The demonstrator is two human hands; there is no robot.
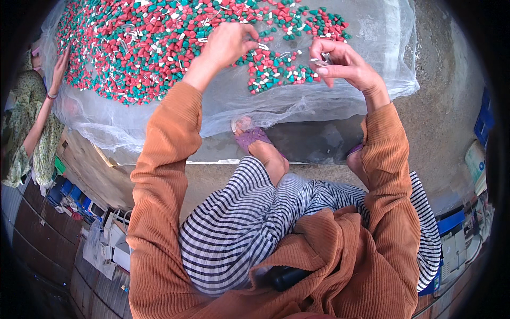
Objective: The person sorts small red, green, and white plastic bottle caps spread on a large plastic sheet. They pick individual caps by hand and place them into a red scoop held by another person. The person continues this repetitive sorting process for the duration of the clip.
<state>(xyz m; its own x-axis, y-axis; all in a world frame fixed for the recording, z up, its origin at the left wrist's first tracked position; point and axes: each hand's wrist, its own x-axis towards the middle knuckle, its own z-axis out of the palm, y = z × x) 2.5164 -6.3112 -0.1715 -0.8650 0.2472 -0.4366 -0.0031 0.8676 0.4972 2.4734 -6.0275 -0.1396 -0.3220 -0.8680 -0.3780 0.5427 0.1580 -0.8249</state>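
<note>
Small red, green and white pieces point(143, 48) lie spread over a sheer white net cloth point(366, 26). Over their right part reaches my left hand point(226, 48), its thumb and forefinger curved with a small gap between them. Right by the thumb tip is a white curved piece point(263, 47); I see no clear grip on it. My right hand point(350, 66) hovers at the right edge of the spread, palm turned inward. Several thin whitish pieces point(321, 61) are held between its bent fingers and thumb. What the pieces are made of does not show.
Another person's hand point(61, 69) rests at the cloth's left edge. My foot in a purple sandal point(252, 139) is by the near edge of the cloth. Blue containers point(69, 191) and a plastic bag point(98, 250) lie at lower left; a pale machine-like box point(454, 255) stands at lower right.
</note>
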